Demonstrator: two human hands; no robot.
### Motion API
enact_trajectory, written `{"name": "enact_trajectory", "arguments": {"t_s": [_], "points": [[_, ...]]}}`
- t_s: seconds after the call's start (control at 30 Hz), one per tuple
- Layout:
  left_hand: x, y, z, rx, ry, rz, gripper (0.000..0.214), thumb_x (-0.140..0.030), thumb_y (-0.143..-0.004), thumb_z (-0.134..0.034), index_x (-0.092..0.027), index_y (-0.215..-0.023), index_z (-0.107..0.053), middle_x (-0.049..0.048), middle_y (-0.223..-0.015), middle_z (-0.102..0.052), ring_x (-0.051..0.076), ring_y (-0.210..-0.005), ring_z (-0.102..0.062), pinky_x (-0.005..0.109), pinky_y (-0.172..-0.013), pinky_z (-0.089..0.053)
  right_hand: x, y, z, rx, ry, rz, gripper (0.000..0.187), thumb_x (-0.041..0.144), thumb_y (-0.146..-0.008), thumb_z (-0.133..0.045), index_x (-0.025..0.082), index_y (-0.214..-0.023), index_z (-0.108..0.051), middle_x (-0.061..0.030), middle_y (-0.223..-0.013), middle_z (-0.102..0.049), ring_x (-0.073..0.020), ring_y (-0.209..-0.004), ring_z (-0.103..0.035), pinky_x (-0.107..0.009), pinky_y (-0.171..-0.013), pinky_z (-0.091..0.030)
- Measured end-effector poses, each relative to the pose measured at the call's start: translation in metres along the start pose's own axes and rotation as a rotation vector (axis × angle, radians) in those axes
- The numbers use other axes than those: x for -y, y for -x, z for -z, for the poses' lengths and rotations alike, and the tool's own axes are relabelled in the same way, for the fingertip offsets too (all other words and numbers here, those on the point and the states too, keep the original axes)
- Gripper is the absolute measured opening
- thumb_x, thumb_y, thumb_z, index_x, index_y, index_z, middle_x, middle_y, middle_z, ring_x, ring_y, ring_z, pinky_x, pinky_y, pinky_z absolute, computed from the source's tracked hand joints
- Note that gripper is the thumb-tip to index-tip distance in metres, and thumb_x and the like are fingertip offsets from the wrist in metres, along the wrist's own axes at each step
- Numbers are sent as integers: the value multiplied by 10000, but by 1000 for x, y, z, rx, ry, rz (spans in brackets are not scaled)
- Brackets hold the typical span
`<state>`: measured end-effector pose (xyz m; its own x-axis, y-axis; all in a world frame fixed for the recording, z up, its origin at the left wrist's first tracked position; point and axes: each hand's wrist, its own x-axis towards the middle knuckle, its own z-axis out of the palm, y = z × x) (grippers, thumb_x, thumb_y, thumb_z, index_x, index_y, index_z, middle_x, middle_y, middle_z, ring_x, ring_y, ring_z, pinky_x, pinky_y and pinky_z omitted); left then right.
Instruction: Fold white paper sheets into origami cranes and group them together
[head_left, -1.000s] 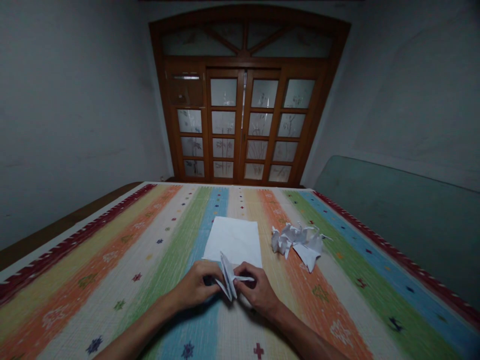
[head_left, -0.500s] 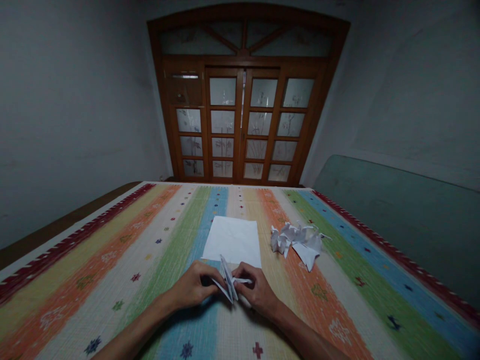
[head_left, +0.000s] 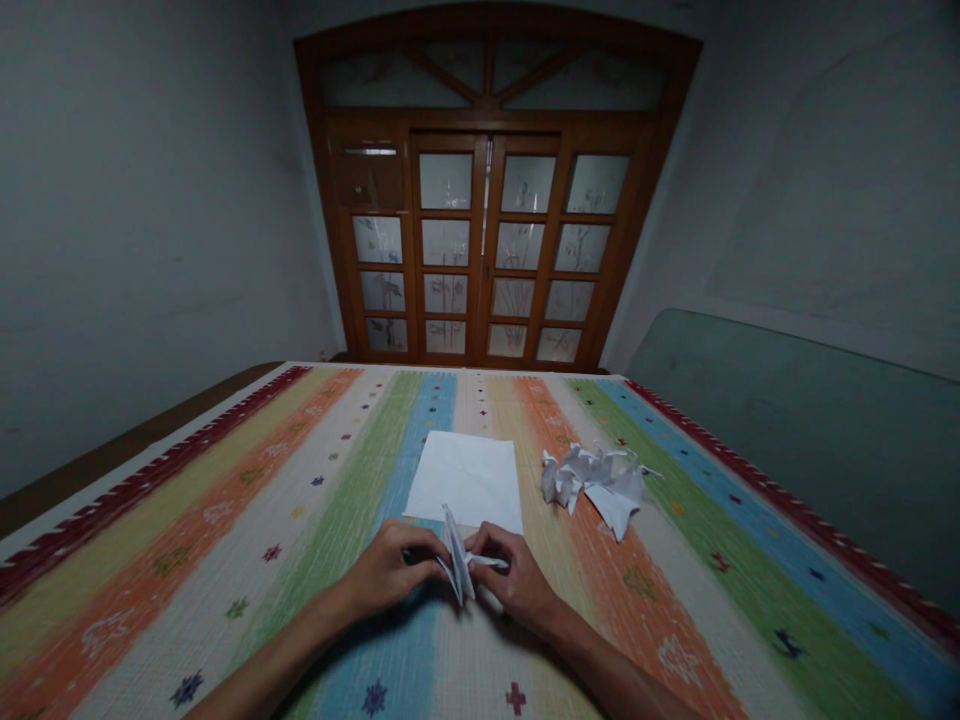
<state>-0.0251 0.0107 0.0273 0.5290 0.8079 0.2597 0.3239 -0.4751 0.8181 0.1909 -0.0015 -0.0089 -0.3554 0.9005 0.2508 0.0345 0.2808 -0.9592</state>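
Grey-walled room (head_left: pixel 150 200), wooden double door (head_left: pixel 480 250) with frosted panes and an arched fanlight straight ahead. Grey-green panel (head_left: pixel 787 430) on the far right. Work surface has a multicolour striped woven cover (head_left: pixel 225 570) with red borders and small star motifs; can't tell if it's a bed or a tabletop.

Both hands are low and centred on the cover, forearms coming in from the bottom edge. Left hand (head_left: pixel 390 575) grip is closed, pinching the left side of a folded white origami model (head_left: pixel 456 560). Right hand (head_left: pixel 517 580) grip is also closed on the model's right side, with a thin paper point sticking out toward it. Model stands roughly upright between the hands, slightly tilted, above the blue and cream stripes.

Flat white paper sheet (head_left: pixel 465 480) lies just beyond it; can't tell if they touch. Crumpled-looking heap of folded white paper pieces (head_left: pixel 592 483) sits just right of the sheet, on the orange and cream stripes.
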Motion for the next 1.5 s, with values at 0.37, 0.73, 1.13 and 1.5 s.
{"name": "enact_trajectory", "arguments": {"t_s": [0.37, 0.73, 1.13, 1.5], "points": [[2, 3, -10, -73, -18, 36, 67, -175, -749, -729, -187, -700, -773, 17, -678, -771, 165, -629, -686, 235, -640, -445, 3, 2, -4, -14, 71, 40, 172, 315, -800, -662, 202, -735, -549, -19, -757, -696, -185, -721, -648, -279, -683, -501], [1, 6, -18, -181, -49, -5, 146, -197, -778, -680, -179, -643, -626, 23, -657, -702, 170, -622, -653, 240, -611, -453, 4, 6, -7, -40, 175, 96, 137, 202, -763, -634, 194, -655, -549, -33, -781, -719, -184, -735, -652, -262, -680, -504], [1, 10, -30, -311, -112, -186, 173, -76, -805, -538, -185, -732, -650, 12, -670, -695, 148, -614, -667, 223, -616, -496, 3, 6, -5, -156, 402, 148, 121, 113, -685, -613, 175, -597, -558, 21, -636, -550, -133, -608, -507, -227, -588, -369], [1, 14, -36, -256, -100, -183, 166, -97, -827, -546, -180, -761, -673, 28, -710, -711, 169, -667, -681, 260, -662, -510, -4, 7, -6, -66, 233, 18, 132, 115, -681, -592, 153, -571, -655, 38, -531, -548, -107, -518, -465, -204, -515, -340]]}}
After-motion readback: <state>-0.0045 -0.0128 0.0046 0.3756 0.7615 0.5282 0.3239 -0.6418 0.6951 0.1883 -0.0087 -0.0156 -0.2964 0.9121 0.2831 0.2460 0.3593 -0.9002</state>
